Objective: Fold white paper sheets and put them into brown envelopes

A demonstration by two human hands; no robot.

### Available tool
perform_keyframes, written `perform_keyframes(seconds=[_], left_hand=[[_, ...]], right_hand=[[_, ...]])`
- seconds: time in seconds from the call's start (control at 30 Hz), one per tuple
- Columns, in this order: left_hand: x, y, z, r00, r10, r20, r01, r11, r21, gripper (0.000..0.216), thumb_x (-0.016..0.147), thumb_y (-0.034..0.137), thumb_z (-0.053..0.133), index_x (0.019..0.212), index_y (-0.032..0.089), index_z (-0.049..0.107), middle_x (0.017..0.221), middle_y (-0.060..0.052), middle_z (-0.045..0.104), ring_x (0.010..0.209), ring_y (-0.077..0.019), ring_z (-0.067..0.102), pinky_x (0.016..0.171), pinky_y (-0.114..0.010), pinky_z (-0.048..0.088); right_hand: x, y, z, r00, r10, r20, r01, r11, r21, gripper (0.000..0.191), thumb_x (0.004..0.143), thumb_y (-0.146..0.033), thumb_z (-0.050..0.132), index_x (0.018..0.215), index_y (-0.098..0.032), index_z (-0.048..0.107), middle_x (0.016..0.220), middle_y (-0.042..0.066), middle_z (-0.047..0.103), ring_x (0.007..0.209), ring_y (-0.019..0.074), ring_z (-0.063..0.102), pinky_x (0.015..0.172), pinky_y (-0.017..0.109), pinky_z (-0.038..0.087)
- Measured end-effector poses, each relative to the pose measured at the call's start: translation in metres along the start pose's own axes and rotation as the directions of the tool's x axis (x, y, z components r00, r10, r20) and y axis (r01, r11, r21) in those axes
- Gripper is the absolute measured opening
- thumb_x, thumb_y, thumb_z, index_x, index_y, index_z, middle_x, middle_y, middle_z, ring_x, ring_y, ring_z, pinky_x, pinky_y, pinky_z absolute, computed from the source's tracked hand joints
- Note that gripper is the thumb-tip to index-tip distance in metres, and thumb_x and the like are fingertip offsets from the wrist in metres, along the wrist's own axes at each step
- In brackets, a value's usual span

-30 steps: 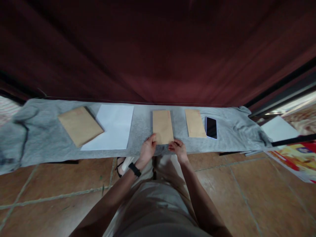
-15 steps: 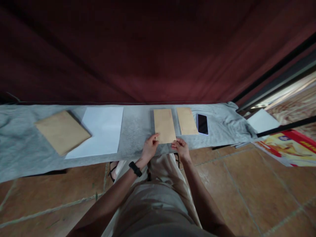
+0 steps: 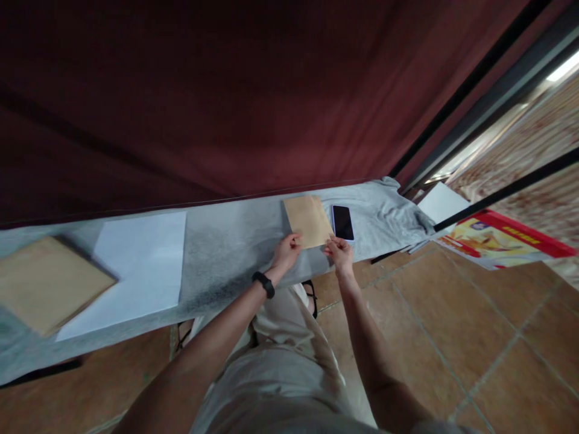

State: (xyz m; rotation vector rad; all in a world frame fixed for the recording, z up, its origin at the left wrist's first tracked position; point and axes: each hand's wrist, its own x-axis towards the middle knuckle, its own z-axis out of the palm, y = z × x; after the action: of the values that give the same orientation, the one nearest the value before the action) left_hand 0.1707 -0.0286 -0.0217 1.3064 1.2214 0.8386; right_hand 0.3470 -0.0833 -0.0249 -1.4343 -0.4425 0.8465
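Note:
Both my hands hold a brown paper envelope by its near corners. My left hand, with a black band on its wrist, pinches the left corner. My right hand pinches the right corner, close to a smartphone with a dark screen and a pale case. The held envelope lies over the other brown envelope, which is mostly hidden beneath it. Whether the two are fully lined up I cannot tell.
A grey cloth covers the narrow table. To the left, a stack of larger brown envelopes overlaps white paper. Behind hangs a dark red curtain. A red and yellow box stands at the right, beyond a dark bar.
My hands have carried the envelope rightward, from beside the other envelope to on top of it, nearer the phone. The view has turned to the right.

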Motion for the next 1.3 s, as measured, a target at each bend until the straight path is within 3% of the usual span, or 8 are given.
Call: perform_keyframes(seconds=[0.23, 0.47, 0.83, 1.3], left_hand=[[0.018, -0.002, 0.019, 0.999, -0.025, 0.032, 0.022, 0.996, 0.088, 0.042, 0.072, 0.008, 0.067, 0.113, 0.015, 0.074, 0.065, 0.003, 0.062, 0.056, -0.0128, 0.053, 0.059, -0.025, 0.041], [0.029, -0.009, 0.022, 0.999, 0.000, 0.043, -0.009, 0.975, 0.220, 0.043, 0.072, 0.007, 0.066, 0.114, 0.015, 0.074, 0.065, 0.002, 0.062, 0.059, -0.0133, 0.054, 0.062, -0.024, 0.040], [0.029, -0.001, 0.021, 0.992, 0.063, 0.112, -0.102, 0.916, 0.387, 0.044, 0.077, 0.007, 0.065, 0.120, 0.015, 0.073, 0.071, 0.000, 0.065, 0.066, -0.0144, 0.056, 0.068, -0.025, 0.043], [0.019, 0.017, 0.019, 0.979, 0.057, 0.194, -0.162, 0.797, 0.582, 0.046, 0.089, 0.007, 0.059, 0.134, 0.018, 0.066, 0.106, -0.007, 0.076, 0.094, -0.0171, 0.068, 0.088, -0.027, 0.050]], right_hand=[[0.018, 0.007, -0.010, 1.000, 0.001, -0.031, -0.001, 1.000, -0.006, 0.039, 0.063, -0.042, 0.083, 0.085, -0.018, 0.063, 0.058, -0.007, 0.063, 0.047, 0.0093, 0.059, 0.048, 0.021, 0.054], [0.017, 0.017, -0.014, 0.999, -0.021, -0.030, 0.021, 1.000, -0.004, 0.029, 0.069, -0.038, 0.072, 0.088, -0.018, 0.064, 0.065, -0.005, 0.066, 0.051, 0.0090, 0.059, 0.052, 0.021, 0.053], [0.012, 0.027, -0.021, 0.997, -0.077, -0.032, 0.075, 0.996, -0.053, 0.034, 0.071, -0.040, 0.065, 0.097, -0.018, 0.065, 0.069, -0.005, 0.065, 0.058, 0.0117, 0.061, 0.060, 0.024, 0.056], [0.012, 0.031, -0.022, 0.992, -0.125, -0.009, 0.121, 0.972, -0.200, 0.032, 0.078, -0.040, 0.058, 0.099, -0.019, 0.067, 0.071, -0.001, 0.069, 0.059, 0.0155, 0.066, 0.058, 0.025, 0.053]])
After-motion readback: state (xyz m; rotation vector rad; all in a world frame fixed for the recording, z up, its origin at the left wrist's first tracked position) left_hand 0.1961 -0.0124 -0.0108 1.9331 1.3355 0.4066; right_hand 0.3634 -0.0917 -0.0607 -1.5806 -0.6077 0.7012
